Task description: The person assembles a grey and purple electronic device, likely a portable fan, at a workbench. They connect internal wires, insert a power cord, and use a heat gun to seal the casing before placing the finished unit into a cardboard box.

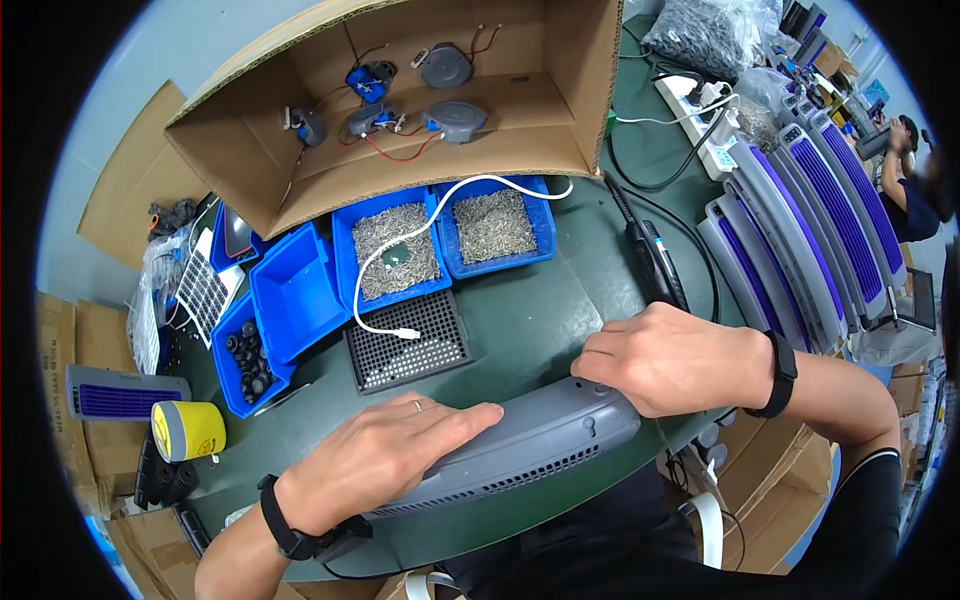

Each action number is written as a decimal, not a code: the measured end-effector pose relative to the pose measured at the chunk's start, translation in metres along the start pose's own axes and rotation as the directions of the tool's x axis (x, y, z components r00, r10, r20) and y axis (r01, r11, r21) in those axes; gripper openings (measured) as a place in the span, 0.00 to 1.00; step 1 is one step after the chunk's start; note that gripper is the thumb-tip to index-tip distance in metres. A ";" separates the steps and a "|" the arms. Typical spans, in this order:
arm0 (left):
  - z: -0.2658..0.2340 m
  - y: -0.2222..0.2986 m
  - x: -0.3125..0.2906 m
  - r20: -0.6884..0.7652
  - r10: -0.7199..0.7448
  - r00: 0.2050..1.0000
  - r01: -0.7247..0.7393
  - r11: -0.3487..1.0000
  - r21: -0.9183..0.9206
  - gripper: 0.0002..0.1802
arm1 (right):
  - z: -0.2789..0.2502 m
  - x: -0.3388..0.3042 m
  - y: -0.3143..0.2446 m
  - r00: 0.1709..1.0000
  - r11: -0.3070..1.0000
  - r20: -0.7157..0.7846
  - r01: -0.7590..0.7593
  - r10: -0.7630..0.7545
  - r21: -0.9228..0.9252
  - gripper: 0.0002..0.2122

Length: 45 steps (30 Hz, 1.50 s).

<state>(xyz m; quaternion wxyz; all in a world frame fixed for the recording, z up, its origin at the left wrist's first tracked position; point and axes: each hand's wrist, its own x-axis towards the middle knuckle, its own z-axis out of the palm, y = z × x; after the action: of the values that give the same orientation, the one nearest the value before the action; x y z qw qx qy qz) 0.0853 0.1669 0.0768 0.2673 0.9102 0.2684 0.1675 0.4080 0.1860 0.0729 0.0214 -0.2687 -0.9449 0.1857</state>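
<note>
A long grey plastic housing (535, 440) with a row of vent slots along its near side lies on the green table in front of me. My left hand (385, 455) grips its left part from above, with the index finger stretched along the top. At the housing's right end, my right hand (655, 360) is closed with its fingers curled down against the far edge. Whatever those fingertips may hold is hidden. Just beyond my right hand lies a black electric screwdriver (655, 265) with a cable.
Beyond the housing are a black perforated tray (410, 345), blue bins of screws (495, 225), a bin of black parts (250, 360) and a white cable (440, 205). A cardboard box (520, 140) holds wired grey parts. Purple-grey units (800, 220) stand stacked right, near a power strip (695, 125).
</note>
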 end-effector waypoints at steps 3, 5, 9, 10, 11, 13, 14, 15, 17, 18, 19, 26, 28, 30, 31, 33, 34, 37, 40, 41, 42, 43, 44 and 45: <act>-0.001 -0.002 0.000 0.012 0.001 1.000 -0.001 1.000 -0.008 0.27 | 0.000 0.000 0.001 1.000 1.000 -0.006 -0.006 0.006 0.000 0.07; -0.004 -0.002 0.001 0.040 -0.022 0.999 0.022 1.000 -0.009 0.27 | 0.001 -0.001 0.002 1.000 1.000 -0.005 -0.015 0.015 -0.004 0.07; -0.010 0.001 -0.003 0.055 -0.156 0.986 0.160 0.983 -0.085 0.27 | -0.003 -0.001 0.001 0.999 1.000 -0.024 -0.022 0.022 0.011 0.07; -0.010 0.001 -0.010 0.040 -0.240 0.970 0.243 0.957 -0.161 0.27 | -0.004 -0.003 0.000 0.999 0.999 -0.038 -0.028 0.029 0.015 0.07; -0.012 0.000 -0.017 0.034 -0.327 0.944 0.326 0.916 -0.234 0.28 | -0.004 -0.005 0.000 0.998 0.999 -0.056 -0.032 0.034 0.027 0.06; -0.018 -0.005 -0.030 0.095 -0.525 0.846 0.505 0.730 -0.460 0.28 | -0.006 -0.008 -0.002 0.992 0.996 -0.104 -0.060 0.067 0.072 0.06; -0.022 -0.007 -0.037 0.139 -0.609 0.781 0.569 0.602 -0.560 0.29 | -0.008 -0.009 -0.004 0.987 0.994 -0.146 -0.059 0.073 0.094 0.06; -0.026 -0.013 -0.041 0.175 -0.606 0.776 0.564 0.542 -0.623 0.30 | -0.009 -0.014 -0.006 0.979 0.989 -0.171 -0.093 0.112 0.114 0.06; -0.030 -0.017 -0.053 0.185 -0.646 0.740 0.582 0.477 -0.659 0.29 | -0.008 -0.022 -0.006 0.960 0.980 -0.227 -0.129 0.162 0.154 0.07; -0.032 -0.017 -0.059 0.190 -0.666 0.721 0.588 0.444 -0.676 0.28 | -0.006 -0.024 -0.007 0.956 0.976 -0.233 -0.143 0.179 0.162 0.07; -0.032 -0.019 -0.066 0.199 -0.673 0.712 0.583 0.408 -0.703 0.29 | -0.005 -0.027 -0.007 0.951 0.972 -0.236 -0.165 0.201 0.165 0.07; -0.036 -0.022 -0.064 0.046 -0.763 0.645 0.539 0.411 -0.735 0.30 | -0.006 -0.034 -0.015 0.928 0.955 -0.254 -0.230 0.272 0.185 0.07; -0.040 -0.028 -0.031 -0.145 -0.723 0.675 0.416 0.536 -0.735 0.27 | -0.007 -0.034 -0.015 0.923 0.954 -0.268 -0.231 0.277 0.189 0.07; -0.047 -0.034 0.005 -0.347 -0.665 0.661 0.432 0.715 -0.550 0.25 | -0.007 -0.033 -0.017 0.916 0.955 -0.295 -0.221 0.273 0.198 0.07; -0.047 -0.044 0.018 -0.447 -0.606 0.658 0.427 0.789 -0.441 0.23 | -0.008 -0.034 -0.017 0.916 0.957 -0.298 -0.220 0.270 0.190 0.07; -0.049 -0.055 0.031 -0.485 -0.634 0.603 0.487 0.774 -0.405 0.22 | -0.012 -0.039 -0.021 0.906 0.952 -0.302 -0.256 0.298 0.171 0.07; -0.047 -0.062 0.033 -0.499 -0.637 0.588 0.489 0.771 -0.407 0.22 | -0.012 -0.044 -0.023 0.899 0.947 -0.304 -0.278 0.316 0.163 0.07; -0.040 -0.074 0.012 -0.456 -0.670 0.585 0.427 0.733 -0.529 0.20 | 0.002 -0.062 -0.029 0.790 0.884 -0.401 -0.386 0.464 0.262 0.07; -0.033 -0.067 -0.015 -0.357 -0.689 0.631 0.406 0.685 -0.604 0.19 | 0.020 -0.071 -0.035 0.657 0.823 -0.498 -0.484 0.567 0.298 0.10; -0.033 -0.056 -0.021 -0.292 -0.711 0.639 0.435 0.648 -0.625 0.19 | 0.026 -0.071 -0.037 0.616 0.809 -0.536 -0.520 0.578 0.275 0.11; -0.030 -0.053 -0.032 -0.215 -0.732 0.647 0.421 0.578 -0.699 0.21 | 0.031 -0.071 -0.038 0.573 0.792 -0.573 -0.555 0.586 0.254 0.11; -0.030 -0.045 -0.046 -0.142 -0.758 0.636 0.437 0.506 -0.743 0.23 | 0.035 -0.074 -0.038 0.602 0.798 -0.552 -0.559 0.577 0.225 0.18; -0.030 -0.037 -0.057 -0.066 -0.772 0.633 0.446 0.432 -0.784 0.24 | 0.040 -0.072 -0.039 0.598 0.796 -0.555 -0.563 0.578 0.222 0.20; -0.033 -0.030 -0.066 0.005 -0.797 0.604 0.507 0.379 -0.774 0.27 | 0.047 -0.069 -0.040 0.594 0.794 -0.558 -0.567 0.579 0.219 0.23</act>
<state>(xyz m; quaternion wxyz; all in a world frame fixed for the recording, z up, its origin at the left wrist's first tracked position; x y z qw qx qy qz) 0.0055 0.1629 0.0753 0.5831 0.4935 0.5701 0.3024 0.4400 0.1031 0.0480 0.2606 -0.6018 -0.7487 0.0964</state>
